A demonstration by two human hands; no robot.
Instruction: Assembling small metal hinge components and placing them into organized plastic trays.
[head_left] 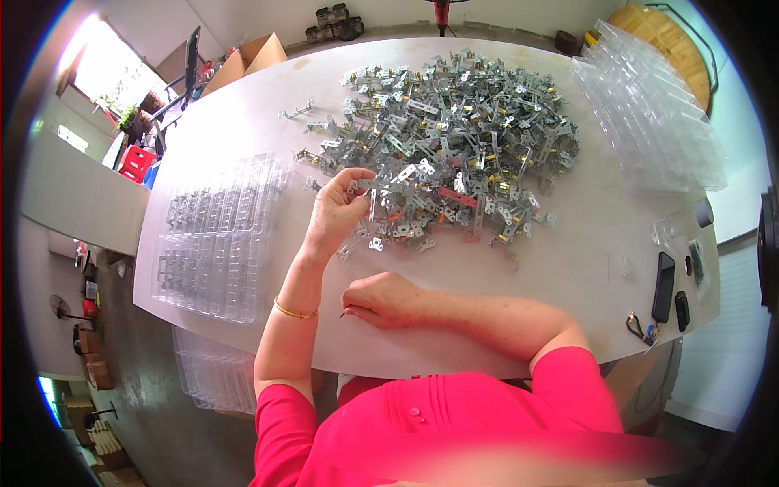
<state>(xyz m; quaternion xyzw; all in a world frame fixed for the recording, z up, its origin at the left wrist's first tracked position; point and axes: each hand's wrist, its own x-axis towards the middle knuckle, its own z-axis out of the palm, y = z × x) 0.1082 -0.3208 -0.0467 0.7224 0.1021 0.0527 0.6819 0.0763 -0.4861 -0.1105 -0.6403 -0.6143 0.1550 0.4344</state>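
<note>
A large heap of small silver metal brackets, some with brass-coloured or red pieces, spreads over the table's middle. At its near left edge is my left hand, thumb and fingertips pinched on a metal bracket; the fingers partly cover it. My right hand rests on the table in front of the heap, fingers curled closed. A thin dark tip pokes out from under them; what it belongs to is hidden. To the left lie clear plastic trays with rows of metal brackets in their slots.
Clear plastic trays are stacked at the far right. A black phone, keys and a small black object lie near the right edge. More clear trays sit below the table's left edge. A cardboard box stands beyond the table.
</note>
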